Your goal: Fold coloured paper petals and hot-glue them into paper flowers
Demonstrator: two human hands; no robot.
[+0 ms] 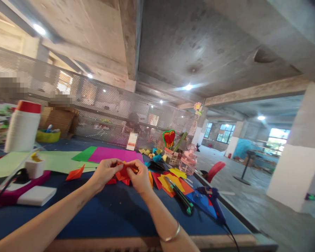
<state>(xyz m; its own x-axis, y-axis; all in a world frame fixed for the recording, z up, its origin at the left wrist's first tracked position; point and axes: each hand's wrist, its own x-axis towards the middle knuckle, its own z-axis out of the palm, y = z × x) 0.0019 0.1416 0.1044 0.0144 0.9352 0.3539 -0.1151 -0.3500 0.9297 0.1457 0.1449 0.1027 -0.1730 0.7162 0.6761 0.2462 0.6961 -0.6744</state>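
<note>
Both hands meet over the dark blue table (94, 217), pinching a small piece of red-orange folded paper (123, 171) between thumbs and fingers. My left hand (107, 171) grips it from the left, and my right hand (138, 175) from the right; the fingers partly cover it. More red and orange paper lies just under the hands. Left of them rests a separate folded orange paper piece (75, 173). Behind the hands lie a purple sheet (115, 154) and a green sheet (85, 154).
Right of the hands are loose coloured papers (173, 182), a green-black utility knife (181, 197) and a blue glue gun (214, 203) with its cord. A pink clear bottle (188, 161) stands behind. A white thread cone (23, 127) and white power bank (36, 195) sit left.
</note>
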